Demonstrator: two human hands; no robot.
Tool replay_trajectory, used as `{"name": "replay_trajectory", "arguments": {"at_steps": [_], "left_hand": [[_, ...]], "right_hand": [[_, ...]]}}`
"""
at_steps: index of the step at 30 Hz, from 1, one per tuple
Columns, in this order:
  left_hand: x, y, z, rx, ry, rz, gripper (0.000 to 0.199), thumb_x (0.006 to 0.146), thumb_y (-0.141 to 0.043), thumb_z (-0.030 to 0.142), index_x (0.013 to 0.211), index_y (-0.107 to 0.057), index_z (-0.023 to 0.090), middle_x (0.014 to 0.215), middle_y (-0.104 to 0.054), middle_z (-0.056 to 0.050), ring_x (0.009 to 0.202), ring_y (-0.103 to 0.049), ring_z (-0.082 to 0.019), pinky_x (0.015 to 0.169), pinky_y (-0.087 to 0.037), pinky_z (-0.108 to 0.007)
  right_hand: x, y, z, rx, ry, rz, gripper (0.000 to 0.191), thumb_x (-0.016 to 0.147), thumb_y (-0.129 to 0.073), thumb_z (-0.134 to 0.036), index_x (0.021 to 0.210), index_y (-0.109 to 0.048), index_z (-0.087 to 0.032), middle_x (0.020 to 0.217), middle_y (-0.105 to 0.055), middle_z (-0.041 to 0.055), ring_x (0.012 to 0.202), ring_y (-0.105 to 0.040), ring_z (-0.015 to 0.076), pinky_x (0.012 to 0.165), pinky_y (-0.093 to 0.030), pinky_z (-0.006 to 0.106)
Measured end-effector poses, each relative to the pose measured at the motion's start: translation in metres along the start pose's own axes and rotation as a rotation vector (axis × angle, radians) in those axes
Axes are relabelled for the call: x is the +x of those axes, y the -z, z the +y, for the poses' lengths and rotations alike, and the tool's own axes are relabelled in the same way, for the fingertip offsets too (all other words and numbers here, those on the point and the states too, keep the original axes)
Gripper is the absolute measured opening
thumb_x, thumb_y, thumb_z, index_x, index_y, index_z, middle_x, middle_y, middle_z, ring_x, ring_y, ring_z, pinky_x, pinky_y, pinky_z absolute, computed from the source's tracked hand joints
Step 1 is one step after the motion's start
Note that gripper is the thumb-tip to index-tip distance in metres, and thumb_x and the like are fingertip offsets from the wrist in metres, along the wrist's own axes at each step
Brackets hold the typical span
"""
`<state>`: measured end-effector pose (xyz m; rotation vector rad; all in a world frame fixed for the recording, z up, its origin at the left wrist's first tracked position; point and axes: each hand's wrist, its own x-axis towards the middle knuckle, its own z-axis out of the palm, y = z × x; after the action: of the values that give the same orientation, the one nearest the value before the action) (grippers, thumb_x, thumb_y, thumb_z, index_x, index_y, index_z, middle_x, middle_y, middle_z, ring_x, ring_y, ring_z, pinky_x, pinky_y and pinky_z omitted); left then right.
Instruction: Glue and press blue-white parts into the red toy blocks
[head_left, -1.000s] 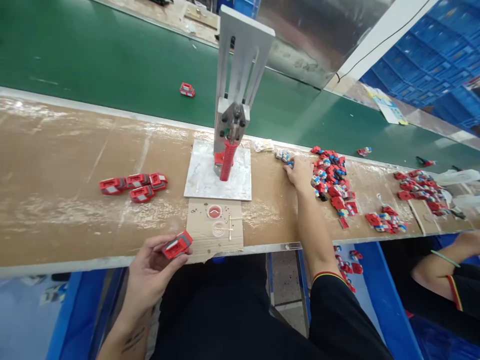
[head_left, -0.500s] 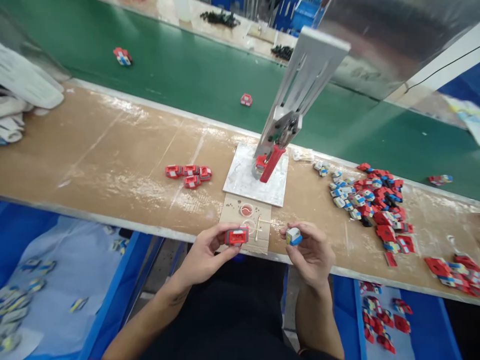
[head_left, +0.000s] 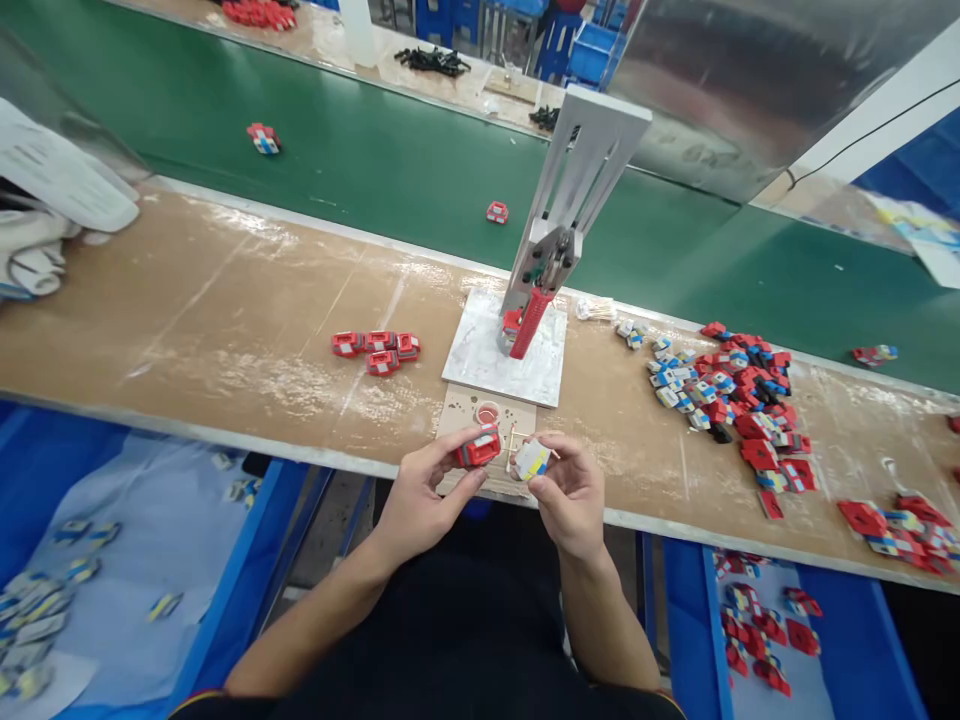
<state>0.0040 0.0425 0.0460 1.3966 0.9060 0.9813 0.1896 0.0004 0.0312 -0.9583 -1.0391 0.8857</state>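
Lever press (head_left: 553, 250) beyond, left hand (head_left: 421, 497) pinches a red casing (head_left: 480, 449) and right hand (head_left: 573, 497) a white-and-yellow piece (head_left: 532, 459), both grips closed to part width, the two slightly apart on the press's near side, best steadied lightly by edges

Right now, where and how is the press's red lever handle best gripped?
Probably midway along the red lever handle, from the near side: it slants down that way, its upper end meeting the metal linkage. The right hand, on that side, holds a white-and-yellow part.
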Motion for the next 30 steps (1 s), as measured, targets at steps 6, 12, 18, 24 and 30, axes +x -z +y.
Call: {"name": "replay_trajectory", "arguments": {"at_steps": [6,12,18,24,30], "left_hand": [[-0.004,-0.008,-0.004,0.109,-0.122,0.026,0.041,0.098,-0.068,0.025,0.138,-0.07,0.018,0.137,-0.078,-0.013,0.117,-0.081,-0.026,0.106,-0.066,-0.035],[-0.009,-0.007,-0.006,0.324,-0.363,0.056,0.056,0.094,-0.069,0.014,0.149,-0.063,0.023,0.147,-0.073,-0.012,0.133,-0.073,-0.027,0.116,-0.06,-0.039],[-0.006,-0.009,-0.014,0.491,-0.633,0.139,0.059,0.094,-0.078,0.021,0.151,-0.061,0.021,0.139,-0.076,-0.015,0.124,-0.078,-0.029,0.105,-0.066,-0.037],[0.002,0.001,-0.021,0.404,-0.741,0.065,0.05,0.098,-0.077,0.03,0.146,-0.064,0.023,0.129,-0.08,-0.016,0.112,-0.082,-0.026,0.093,-0.069,-0.032],[-0.004,0.013,-0.02,0.204,-0.664,-0.089,0.063,0.095,-0.079,0.026,0.154,-0.058,0.023,0.125,-0.082,-0.014,0.116,-0.081,-0.027,0.099,-0.067,-0.033]], "right_hand": [[-0.007,-0.012,-0.004,0.043,-0.091,0.089,0.031,0.084,-0.091,-0.034,0.112,-0.079,-0.03,0.097,-0.081,0.0032,0.084,-0.077,0.0161,0.07,-0.065,0.023],[-0.012,-0.022,0.0,0.012,-0.183,0.105,0.034,0.083,-0.09,-0.042,0.109,-0.076,-0.025,0.105,-0.076,0.0056,0.088,-0.076,0.0183,0.07,-0.065,0.027],[-0.013,-0.025,0.0,0.035,-0.268,0.129,0.033,0.079,-0.094,-0.044,0.1,-0.077,-0.027,0.11,-0.069,0.004,0.087,-0.072,0.016,0.075,-0.064,0.03],[-0.006,-0.011,-0.004,0.094,-0.395,-0.058,0.05,0.065,-0.102,-0.051,0.099,-0.074,-0.029,0.119,-0.068,0.0049,0.102,-0.071,0.0215,0.081,-0.063,0.033],[0.007,0.001,-0.006,0.146,-0.442,-0.404,0.077,0.064,-0.1,-0.06,0.13,-0.071,-0.031,0.121,-0.074,0.007,0.109,-0.072,0.025,0.097,-0.059,0.038]]}}
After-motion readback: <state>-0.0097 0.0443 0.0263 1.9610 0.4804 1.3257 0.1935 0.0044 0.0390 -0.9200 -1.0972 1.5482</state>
